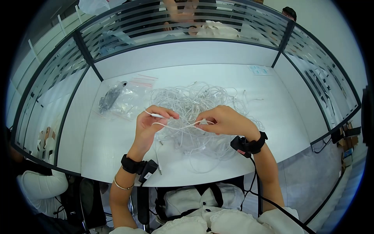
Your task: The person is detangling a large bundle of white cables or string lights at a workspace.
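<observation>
Strands inside the white cable tangle [202, 97] cannot be told apart.

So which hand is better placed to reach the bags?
Probably the left hand: the bags lie just to its left, while the right hand is on the far side. Both hands pinch a cable.

The cables [194, 113] are white, a tangle on a plain white bench [109, 144]. Clear bags [126, 103] show dark grey contents [110, 97]. Thin strips [142, 80] have red edges. A small label [259, 70] is pale blue. A black band [131, 163] circles each wrist, and a black lead [269, 199] hangs from the right one. A thin pale bangle [122, 185] is on the left forearm. The glass screens [187, 23] carry white frosted stripes in dark frames. The blouse [218, 218] is white.
</observation>
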`<state>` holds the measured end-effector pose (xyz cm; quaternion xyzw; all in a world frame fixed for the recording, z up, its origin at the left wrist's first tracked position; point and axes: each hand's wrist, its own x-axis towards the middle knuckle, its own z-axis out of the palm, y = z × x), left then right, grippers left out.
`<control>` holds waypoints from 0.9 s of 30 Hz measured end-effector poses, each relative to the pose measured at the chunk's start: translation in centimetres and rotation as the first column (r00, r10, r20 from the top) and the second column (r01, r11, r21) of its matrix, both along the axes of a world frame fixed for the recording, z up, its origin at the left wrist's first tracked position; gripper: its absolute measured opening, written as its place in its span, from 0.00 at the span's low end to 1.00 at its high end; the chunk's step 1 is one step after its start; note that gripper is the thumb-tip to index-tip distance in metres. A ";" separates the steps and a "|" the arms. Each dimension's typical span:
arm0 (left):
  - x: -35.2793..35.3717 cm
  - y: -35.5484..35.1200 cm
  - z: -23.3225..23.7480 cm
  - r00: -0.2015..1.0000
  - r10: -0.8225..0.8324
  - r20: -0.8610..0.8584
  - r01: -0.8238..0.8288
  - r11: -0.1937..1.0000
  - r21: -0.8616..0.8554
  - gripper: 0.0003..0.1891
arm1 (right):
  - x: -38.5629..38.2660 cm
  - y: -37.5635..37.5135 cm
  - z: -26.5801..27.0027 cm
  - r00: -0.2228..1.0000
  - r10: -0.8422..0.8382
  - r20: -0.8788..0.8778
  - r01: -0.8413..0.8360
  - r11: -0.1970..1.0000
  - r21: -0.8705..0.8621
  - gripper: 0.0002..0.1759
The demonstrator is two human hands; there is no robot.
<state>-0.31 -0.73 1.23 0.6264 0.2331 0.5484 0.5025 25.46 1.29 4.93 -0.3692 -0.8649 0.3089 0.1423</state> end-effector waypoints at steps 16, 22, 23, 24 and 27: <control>0.0 0.0 0.0 1.000 0.026 0.013 -0.025 0.995 -0.094 0.06 | 0.9 1.0 0.8 0.556 -0.266 -0.788 0.317 0.944 -0.095 0.07; -0.3 0.0 0.0 0.992 0.126 0.024 -0.123 0.987 -0.100 0.05 | 1.4 0.1 1.5 0.633 -0.189 -0.750 0.250 0.968 -0.033 0.12; -0.4 0.1 -0.1 0.986 0.160 0.040 -0.154 0.981 -0.116 0.05 | 1.7 -0.1 1.7 0.679 -0.212 -0.703 0.224 0.972 -0.077 0.13; -0.5 0.1 -0.1 0.979 0.194 0.057 -0.185 0.974 -0.132 0.05 | 1.8 -0.2 1.8 0.722 -0.230 -0.653 0.200 0.972 -0.122 0.14; -0.5 0.2 -0.1 0.970 0.238 0.045 -0.232 0.966 -0.113 0.08 | 0.9 0.1 1.3 0.711 -0.212 -0.670 0.301 0.953 0.018 0.16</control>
